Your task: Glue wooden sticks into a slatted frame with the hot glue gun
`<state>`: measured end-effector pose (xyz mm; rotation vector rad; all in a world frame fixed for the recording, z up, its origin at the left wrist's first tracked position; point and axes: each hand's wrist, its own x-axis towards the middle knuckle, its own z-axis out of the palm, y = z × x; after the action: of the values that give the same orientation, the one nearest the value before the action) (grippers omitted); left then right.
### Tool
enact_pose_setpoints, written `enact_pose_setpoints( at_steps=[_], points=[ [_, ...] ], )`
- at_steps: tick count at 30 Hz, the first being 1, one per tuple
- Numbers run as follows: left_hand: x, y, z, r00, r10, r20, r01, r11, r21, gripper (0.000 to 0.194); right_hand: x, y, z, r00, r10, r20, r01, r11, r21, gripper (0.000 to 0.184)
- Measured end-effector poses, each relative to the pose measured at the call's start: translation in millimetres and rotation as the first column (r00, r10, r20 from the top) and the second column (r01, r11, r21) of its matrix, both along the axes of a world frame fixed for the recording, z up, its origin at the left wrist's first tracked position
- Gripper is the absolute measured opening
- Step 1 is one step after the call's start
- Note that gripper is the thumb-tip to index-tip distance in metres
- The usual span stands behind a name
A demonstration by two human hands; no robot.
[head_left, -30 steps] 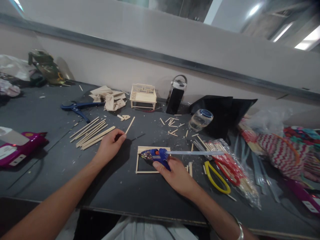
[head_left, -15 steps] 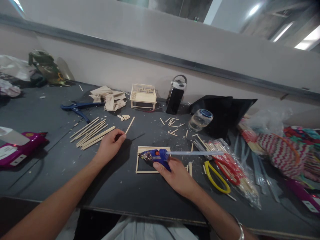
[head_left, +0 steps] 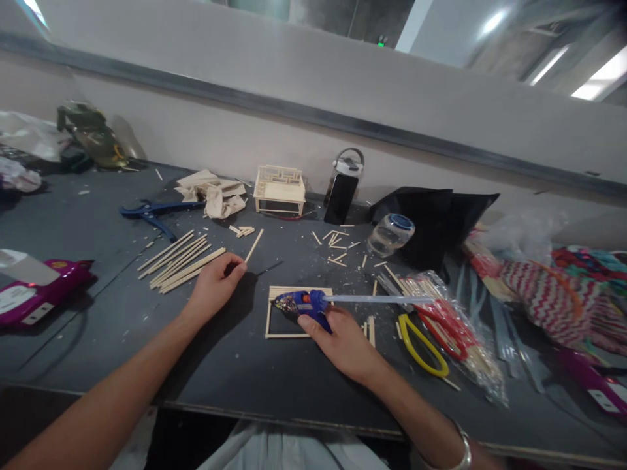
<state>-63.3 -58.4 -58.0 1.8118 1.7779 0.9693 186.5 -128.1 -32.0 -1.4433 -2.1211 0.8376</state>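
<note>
My right hand (head_left: 345, 343) is closed around a blue hot glue gun (head_left: 304, 304), a long clear glue stick (head_left: 377, 299) jutting from its back. The gun's nozzle is over the left side of a rectangular frame of wooden sticks (head_left: 291, 337) lying flat on the table. Several sticks run side by side along the frame's far edge. Between thumb and fingers, my left hand (head_left: 219, 281) pinches one thin wooden stick (head_left: 255, 245), which points away from me. Beside that hand lies a row of loose sticks (head_left: 179, 264).
At the back stand a miniature wooden bench (head_left: 279, 189), a phone (head_left: 341, 199) against a bottle, and a tilted jar (head_left: 390, 235). Blue pliers (head_left: 151, 210) lie left. Yellow-handled scissors (head_left: 421, 349) and bagged sticks (head_left: 455, 320) lie right. A purple device (head_left: 44, 290) sits far left.
Almost nothing differs. The view has shifted slightly; both hands keep their places, with the glue gun over the same corner of the frame.
</note>
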Motion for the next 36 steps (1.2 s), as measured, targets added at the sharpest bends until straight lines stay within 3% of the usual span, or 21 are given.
enact_pose_setpoints(
  at_steps=[8, 13, 17, 20, 24, 28, 31, 36],
  points=[
    [0.3, 0.0, -0.5, 0.999, -0.007, 0.032, 0.007, 1.000, 0.002, 0.023, 5.8, -7.5, 12.3, 1.000, 0.013, 0.023, -0.015, 0.998, 0.062, 0.037],
    [0.4, -3.6, -0.6, 0.998, -0.044, 0.046, 0.041, 0.997, 0.063, 0.025, 25.7, -25.8, 27.1, 0.996, -0.087, -0.014, 0.088, 0.992, 0.092, 0.030],
    [5.3, -11.8, 5.2, 0.984, -0.140, -0.106, 0.160, 0.964, 0.212, 0.023, 61.9, -35.4, 18.9, 0.997, 0.023, 0.069, -0.044, 0.944, 0.326, 0.032],
    [16.2, -21.8, 12.6, 0.915, -0.256, -0.312, 0.349, 0.889, 0.296, 0.022, 93.6, -39.1, 4.0, 0.964, 0.030, 0.263, -0.139, 0.902, 0.409, 0.031],
    [37.7, -34.7, 19.6, 0.750, -0.334, -0.571, 0.556, 0.786, 0.269, 0.023, 118.1, -42.9, -6.5, 0.916, 0.144, 0.375, -0.263, 0.921, 0.288, 0.041],
    [56.5, -39.2, 20.2, 0.642, -0.305, -0.703, 0.610, 0.759, 0.227, 0.025, 118.3, -44.7, -8.1, 0.906, 0.195, 0.376, -0.308, 0.913, 0.268, 0.038],
    [64.2, -37.7, 18.8, 0.581, -0.297, -0.758, 0.639, 0.743, 0.199, 0.024, 115.6, -46.1, -15.3, 0.908, 0.217, 0.358, -0.339, 0.883, 0.325, 0.036],
    [68.3, -35.1, 16.4, 0.526, -0.303, -0.795, 0.664, 0.730, 0.160, 0.021, 113.7, -50.1, -23.0, 0.899, 0.223, 0.378, -0.378, 0.832, 0.407, 0.031]
  ],
)
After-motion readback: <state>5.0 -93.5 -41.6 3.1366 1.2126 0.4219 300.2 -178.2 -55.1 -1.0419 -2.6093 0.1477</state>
